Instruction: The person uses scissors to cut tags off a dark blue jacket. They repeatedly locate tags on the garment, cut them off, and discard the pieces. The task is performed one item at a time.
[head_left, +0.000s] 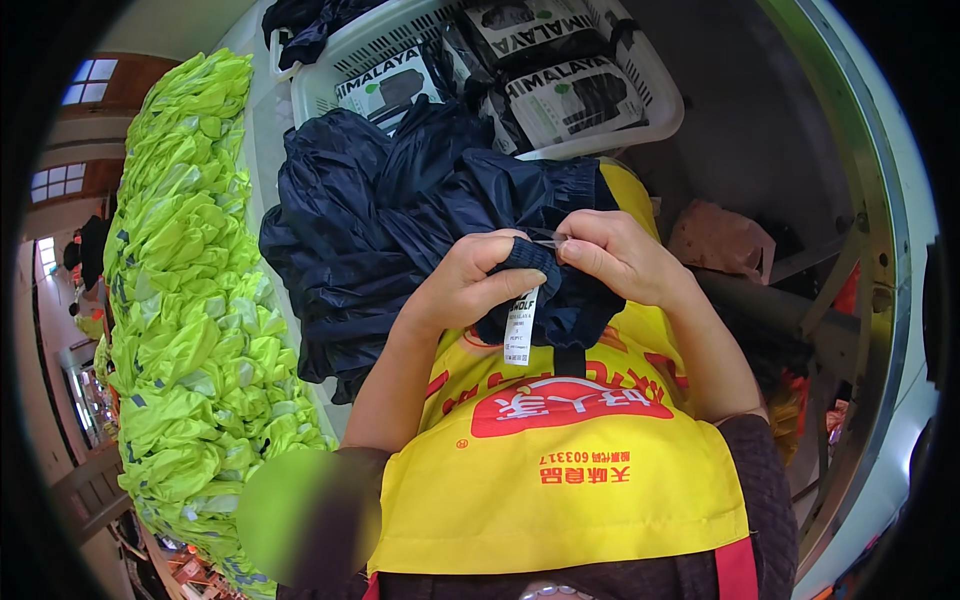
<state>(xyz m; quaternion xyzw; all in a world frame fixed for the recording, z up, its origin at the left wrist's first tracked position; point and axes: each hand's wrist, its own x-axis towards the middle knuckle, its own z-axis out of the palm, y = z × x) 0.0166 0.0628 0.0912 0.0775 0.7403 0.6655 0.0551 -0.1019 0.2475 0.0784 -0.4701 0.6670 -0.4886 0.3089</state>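
A dark navy garment (pixel 370 200) of thin, crinkled fabric lies bunched in front of me, part of it over my lap. My left hand (pixel 485 280) is closed on its gathered elastic edge, thumb on top. From that edge hangs a white printed label (pixel 519 330). Close beside it, my right hand (pixel 615 255) pinches a thin, translucent strip or thread (pixel 548 241) that stretches between both hands. Where the strip joins the fabric is hidden by my fingers.
A white plastic basket (pixel 665 100) with several packaged garments (pixel 570 95) stands beyond the navy one. A long heap of neon-yellow garments (pixel 190 300) runs along the left. I wear a yellow apron (pixel 560 510). At right are a crumpled pinkish bag (pixel 722 240) and a metal frame (pixel 880 200).
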